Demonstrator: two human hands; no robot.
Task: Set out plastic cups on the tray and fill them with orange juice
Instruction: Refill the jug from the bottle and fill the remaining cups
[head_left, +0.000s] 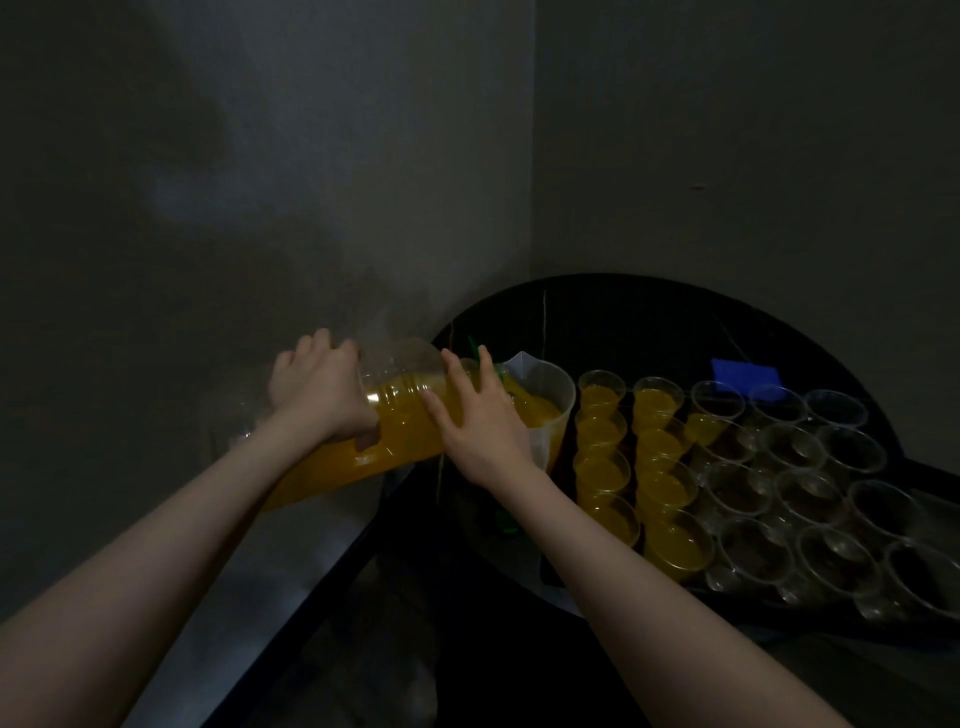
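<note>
A large clear bottle of orange juice (400, 426) lies tipped nearly flat, its neck over a clear measuring jug (550, 400) that holds juice. My left hand (322, 389) grips the bottle's base end from above. My right hand (478, 421) wraps the bottle near its neck, fingers spread. To the right, a dark tray (737, 590) carries rows of clear plastic cups. The two left rows (602, 473) are filled with juice; one cup of the third row (701, 426) has juice too. The other cups (810, 499) are empty.
The tray and jug stand on a round black table (649, 322) pushed into a grey wall corner. A blue cloth (745, 376) lies behind the cups. A green item (506, 522) lies below the jug. More clear plastic (234, 415) sits dimly at the left.
</note>
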